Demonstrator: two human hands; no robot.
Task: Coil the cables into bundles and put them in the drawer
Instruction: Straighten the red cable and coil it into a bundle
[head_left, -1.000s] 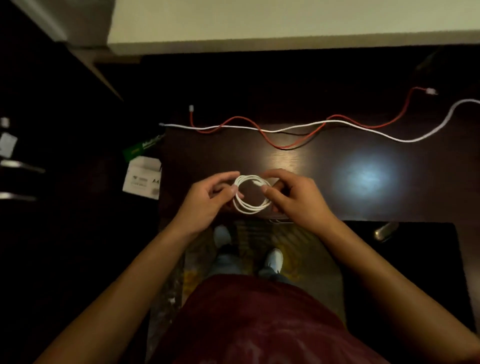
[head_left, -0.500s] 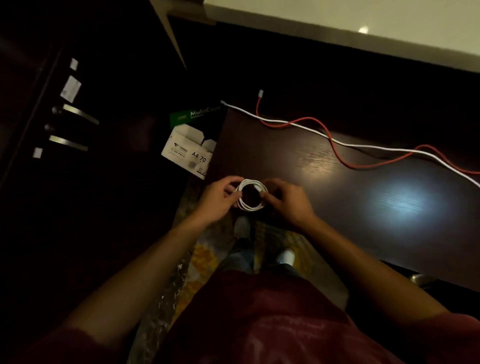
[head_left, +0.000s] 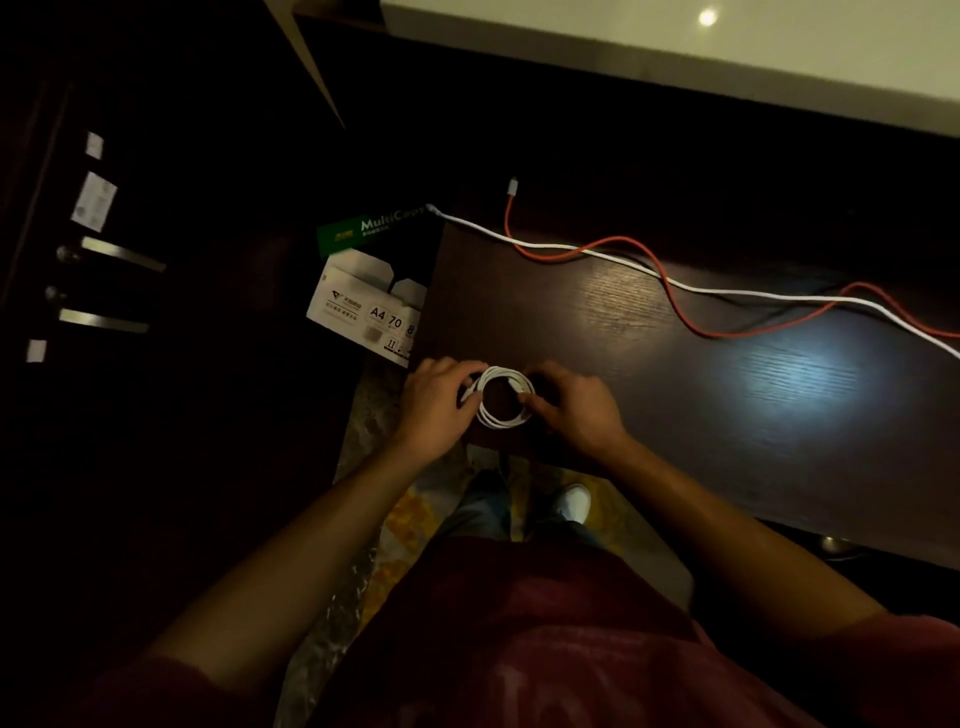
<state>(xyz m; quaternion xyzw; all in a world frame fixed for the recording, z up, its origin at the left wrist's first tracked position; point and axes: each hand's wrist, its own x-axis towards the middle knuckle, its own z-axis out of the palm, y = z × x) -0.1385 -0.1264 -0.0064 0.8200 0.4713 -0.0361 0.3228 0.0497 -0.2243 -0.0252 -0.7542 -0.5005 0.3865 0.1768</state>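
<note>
While you pinch the white cable coil between your left hand and right hand at the desk edge, the drawer isn't showing. The red cable and long white cable lie farther back, nearer your right hand.

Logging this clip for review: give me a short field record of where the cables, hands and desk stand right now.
coiled cable: white coil, held over the desk's near edge
left hand: left hand grips the coil's left side
right hand: right hand pinches the coil's right side
loose cables: red cable and white cable lie uncoiled, crossing each other
surface: dark wooden desk
beside desk: paper box on the floor
drawer: not identifiable
</note>
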